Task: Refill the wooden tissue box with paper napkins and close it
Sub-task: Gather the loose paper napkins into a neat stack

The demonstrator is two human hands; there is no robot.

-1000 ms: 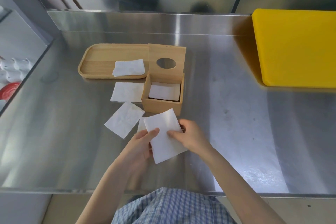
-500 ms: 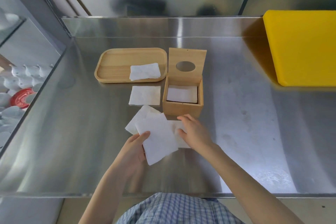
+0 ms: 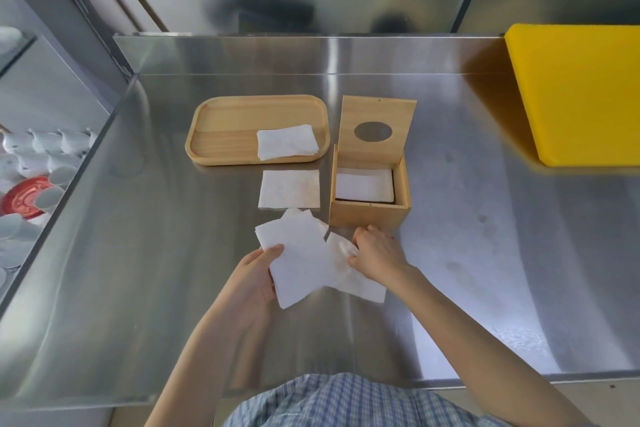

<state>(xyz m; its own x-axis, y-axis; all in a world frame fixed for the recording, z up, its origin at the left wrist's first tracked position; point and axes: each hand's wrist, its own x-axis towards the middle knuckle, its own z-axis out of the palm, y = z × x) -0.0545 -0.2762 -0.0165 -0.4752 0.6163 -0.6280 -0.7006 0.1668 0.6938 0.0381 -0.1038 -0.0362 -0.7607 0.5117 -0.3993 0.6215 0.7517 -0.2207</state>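
Note:
The wooden tissue box (image 3: pixel 367 218) stands open on the steel counter, its lid (image 3: pixel 377 128) with an oval hole tipped up at the back. White napkins (image 3: pixel 364 184) lie inside it. In front of the box, my left hand (image 3: pixel 255 271) holds a white napkin (image 3: pixel 298 260) by its left edge. My right hand (image 3: pixel 375 252) pinches a second napkin (image 3: pixel 349 279) that lies on the counter, partly under the first. Another napkin (image 3: pixel 290 189) lies flat left of the box, and one more napkin (image 3: pixel 286 142) rests in the wooden tray (image 3: pixel 221 130).
A yellow cutting board (image 3: pixel 581 94) lies at the back right. A steel backsplash (image 3: pixel 311 55) runs along the rear of the counter. Beyond the counter's left edge sit white cups (image 3: pixel 38 152) and a red lid (image 3: pixel 24 198) lower down.
My hands separated: the left hand kept the napkin and drew it left, while the right hand let go of it and took hold of another napkin on the counter.

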